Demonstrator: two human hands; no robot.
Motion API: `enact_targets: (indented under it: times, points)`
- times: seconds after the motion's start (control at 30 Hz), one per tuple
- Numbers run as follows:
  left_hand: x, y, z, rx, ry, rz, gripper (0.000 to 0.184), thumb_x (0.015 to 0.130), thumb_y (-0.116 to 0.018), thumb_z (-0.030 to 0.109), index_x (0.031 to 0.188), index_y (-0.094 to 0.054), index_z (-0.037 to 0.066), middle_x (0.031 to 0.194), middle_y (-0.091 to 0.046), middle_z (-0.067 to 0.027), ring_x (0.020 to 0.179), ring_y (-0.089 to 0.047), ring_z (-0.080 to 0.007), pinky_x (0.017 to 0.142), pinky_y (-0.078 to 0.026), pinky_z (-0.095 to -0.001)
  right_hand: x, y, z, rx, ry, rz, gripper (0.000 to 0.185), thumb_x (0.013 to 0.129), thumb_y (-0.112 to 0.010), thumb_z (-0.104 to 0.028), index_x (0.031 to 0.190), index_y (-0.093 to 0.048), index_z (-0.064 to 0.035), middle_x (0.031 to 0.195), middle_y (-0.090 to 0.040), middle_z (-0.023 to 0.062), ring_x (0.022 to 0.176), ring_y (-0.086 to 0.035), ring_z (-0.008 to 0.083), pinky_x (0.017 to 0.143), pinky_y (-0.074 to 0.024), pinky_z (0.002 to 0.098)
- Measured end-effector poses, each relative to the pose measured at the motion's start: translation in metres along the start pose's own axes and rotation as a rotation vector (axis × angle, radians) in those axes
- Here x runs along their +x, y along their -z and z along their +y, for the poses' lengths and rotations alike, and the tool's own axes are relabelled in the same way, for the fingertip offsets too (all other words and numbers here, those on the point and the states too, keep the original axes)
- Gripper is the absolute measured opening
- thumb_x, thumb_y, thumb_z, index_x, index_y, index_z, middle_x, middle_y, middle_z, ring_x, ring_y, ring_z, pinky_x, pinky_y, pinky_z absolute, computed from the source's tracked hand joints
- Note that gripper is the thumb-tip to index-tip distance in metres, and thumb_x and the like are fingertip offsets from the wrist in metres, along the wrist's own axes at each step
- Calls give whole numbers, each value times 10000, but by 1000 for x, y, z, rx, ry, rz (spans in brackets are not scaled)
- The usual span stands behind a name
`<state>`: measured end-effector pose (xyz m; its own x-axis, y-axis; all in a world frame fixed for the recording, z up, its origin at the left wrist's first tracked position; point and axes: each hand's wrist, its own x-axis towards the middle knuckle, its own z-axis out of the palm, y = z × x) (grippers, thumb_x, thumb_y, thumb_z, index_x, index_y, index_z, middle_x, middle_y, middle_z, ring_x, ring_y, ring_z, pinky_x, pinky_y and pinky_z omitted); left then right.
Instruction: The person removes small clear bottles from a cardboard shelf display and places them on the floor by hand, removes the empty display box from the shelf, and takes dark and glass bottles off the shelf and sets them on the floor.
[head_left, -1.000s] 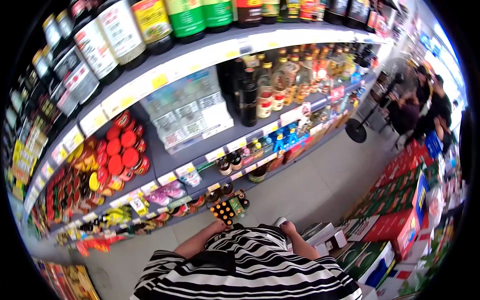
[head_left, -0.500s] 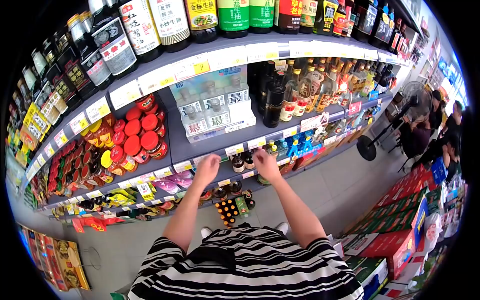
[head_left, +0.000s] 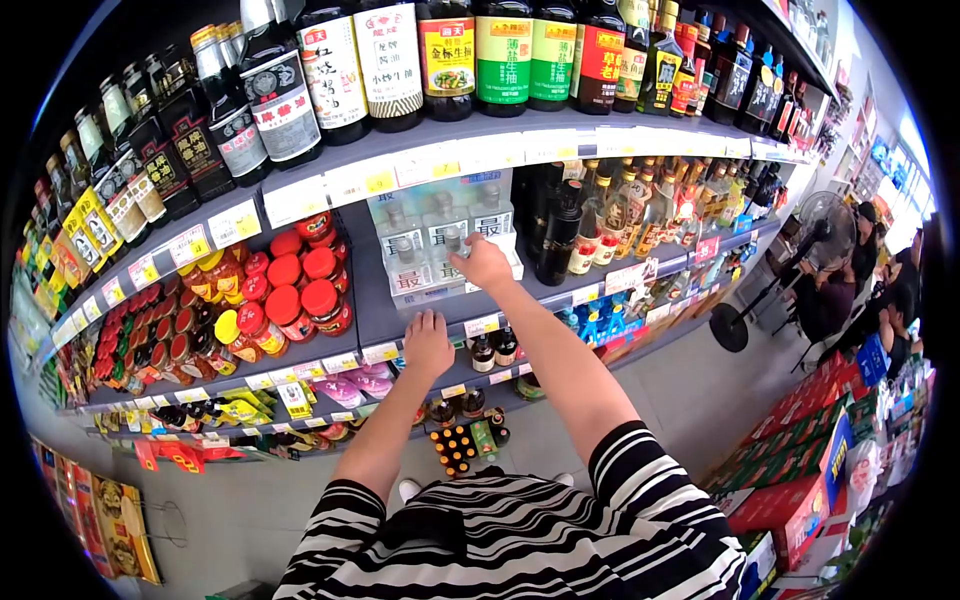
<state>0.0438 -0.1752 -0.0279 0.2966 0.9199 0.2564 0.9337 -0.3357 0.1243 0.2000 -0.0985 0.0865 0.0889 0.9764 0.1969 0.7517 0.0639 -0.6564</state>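
My right hand (head_left: 484, 264) reaches to the front right of a white stepped display box (head_left: 408, 290). Its fingers close at a small clear bottle (head_left: 452, 240) in the front row; how far they wrap round it is partly hidden. Several more clear bottles (head_left: 443, 208) stand in the box, behind labels with a large black character. My left hand (head_left: 428, 345) lies at the front edge of the shelf (head_left: 378, 322), just below the box, with its fingers stretched forward and nothing in them.
Red-lidded jars (head_left: 284, 302) stand left of the box. Dark and clear glass bottles (head_left: 590, 225) stand to its right. Soy sauce bottles (head_left: 390, 65) line the upper shelf. A black fan (head_left: 826, 228) and seated people are at the right. Stacked cartons (head_left: 790, 500) rise behind me.
Both hands were in front of the shelf edge. My right hand has moved in to the clear bottle, and my left hand has come down onto the shelf edge. The view has shifted slightly.
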Motion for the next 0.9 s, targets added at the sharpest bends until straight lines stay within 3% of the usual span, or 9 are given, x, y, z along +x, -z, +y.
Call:
enact_targets:
  times: [0.27,0.37,0.67,0.8,0.9]
  points:
    - [2,12,2,8,14,-96,567,762,-552,228,1271,-415,18,1345,-378,-165,1258,-341,-319,1014,-303,-452,23,-13,-5,-30,-93,-35,502,710,-669,-390,1040,-589,-20,972,-641,182,927,-612,321,817,-478,382]
    - [1,12,3,8,18,-103,569,764,-549,228,1276,-413,20,1348,-378,-161,1266,-335,-317,1016,-301,-452,23,-12,-10,-47,-121,-20,395,707,-677,-364,953,-629,-58,947,-647,167,923,-611,323,802,-488,413]
    - [2,14,3,14,14,-76,556,763,-548,222,1268,-424,26,1322,-407,-156,1248,-358,-315,1015,-303,-444,37,-6,-1,87,53,161,329,676,-677,-297,860,-626,-29,822,-636,206,813,-613,351,727,-486,426]
    - [1,5,1,37,-10,17,534,732,-591,227,1213,-459,36,1273,-438,-136,1211,-383,-311,975,-331,-438,24,37,-13,164,140,259,339,669,-674,-277,871,-621,-9,736,-633,183,720,-622,343,650,-496,415]
    - [3,11,2,15,8,-25,545,745,-573,228,1238,-447,32,1292,-428,-141,1222,-380,-316,994,-323,-436,17,54,-5,269,156,298,352,665,-682,-276,872,-622,2,698,-628,175,690,-631,323,621,-504,378]
